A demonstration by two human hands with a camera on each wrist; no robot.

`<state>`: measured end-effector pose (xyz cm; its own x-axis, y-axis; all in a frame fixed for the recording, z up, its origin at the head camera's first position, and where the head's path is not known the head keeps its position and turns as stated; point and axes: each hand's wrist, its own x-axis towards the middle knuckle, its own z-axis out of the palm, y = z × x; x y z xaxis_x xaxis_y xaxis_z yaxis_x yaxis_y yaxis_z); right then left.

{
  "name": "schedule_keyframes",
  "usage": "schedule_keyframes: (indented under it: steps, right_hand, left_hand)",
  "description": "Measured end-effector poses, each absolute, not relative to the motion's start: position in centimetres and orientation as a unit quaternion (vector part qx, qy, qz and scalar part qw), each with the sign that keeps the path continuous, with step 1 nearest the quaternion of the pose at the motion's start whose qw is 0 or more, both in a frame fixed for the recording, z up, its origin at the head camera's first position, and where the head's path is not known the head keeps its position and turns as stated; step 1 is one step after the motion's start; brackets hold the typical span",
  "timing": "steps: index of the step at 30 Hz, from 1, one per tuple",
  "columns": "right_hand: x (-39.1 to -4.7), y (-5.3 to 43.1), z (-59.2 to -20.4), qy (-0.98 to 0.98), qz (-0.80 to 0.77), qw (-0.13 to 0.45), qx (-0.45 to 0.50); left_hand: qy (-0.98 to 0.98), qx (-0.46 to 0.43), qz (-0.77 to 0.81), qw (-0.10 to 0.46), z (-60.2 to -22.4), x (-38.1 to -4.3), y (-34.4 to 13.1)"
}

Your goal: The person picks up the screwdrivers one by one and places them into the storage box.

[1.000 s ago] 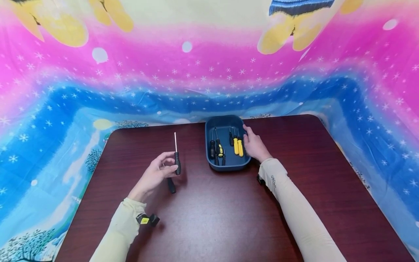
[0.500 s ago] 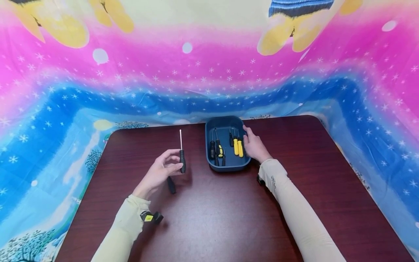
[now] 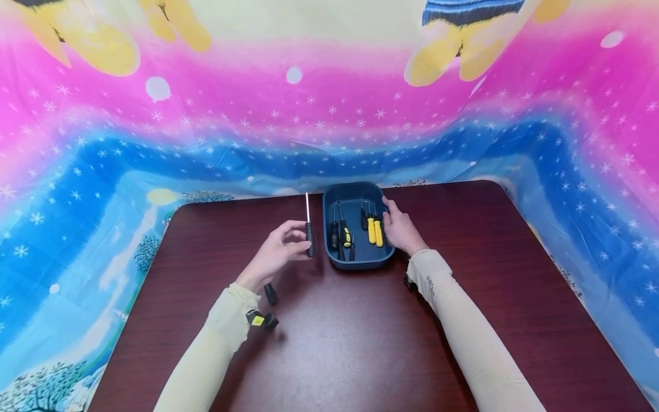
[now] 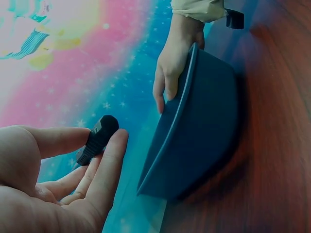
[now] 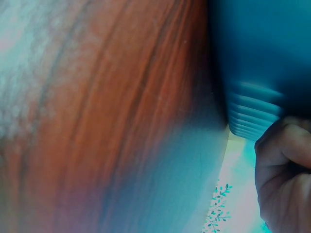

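Note:
My left hand pinches a screwdriver by its black handle, thumb against fingers. The shank points up and away, just left of a dark blue plastic bin. In the left wrist view, the handle end shows between thumb and fingers, apart from the bin wall. My right hand grips the bin's right rim, fingers reaching over the edge. Inside lie two yellow-handled screwdrivers on the right and several black-handled screwdrivers, mostly on the left, one with yellow patches.
Another black handle lies on the dark wooden table, partly hidden behind my left wrist. A colourful printed cloth rises behind the table's far edge, close to the bin's back end.
My left hand has carried the screwdriver right and away from me, closer to the bin's left side. The right hand and the bin have stayed in place.

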<state>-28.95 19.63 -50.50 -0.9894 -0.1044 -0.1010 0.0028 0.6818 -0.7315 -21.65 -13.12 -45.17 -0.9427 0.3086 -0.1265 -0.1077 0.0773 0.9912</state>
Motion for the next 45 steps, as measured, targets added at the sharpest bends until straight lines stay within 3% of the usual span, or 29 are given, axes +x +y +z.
schedule_keyframes:
  steps: [14, 26, 45]
  right_hand:
    - [-29.1, 19.9, -50.7, 0.914, -0.401, 0.062, -0.032]
    - [-29.0, 19.8, -50.3, 0.912, -0.403, 0.060, -0.039]
    - [-29.0, 19.9, -50.7, 0.916, -0.395, 0.050, -0.044]
  left_hand:
    - [0.704, 0.073, 0.689, 0.158, -44.6, -26.2, -6.8]
    - [0.728, 0.056, 0.658, 0.182, -44.7, -29.1, -4.3]
    - [0.801, 0.044, 0.563, 0.200, -45.7, -30.7, -1.3]
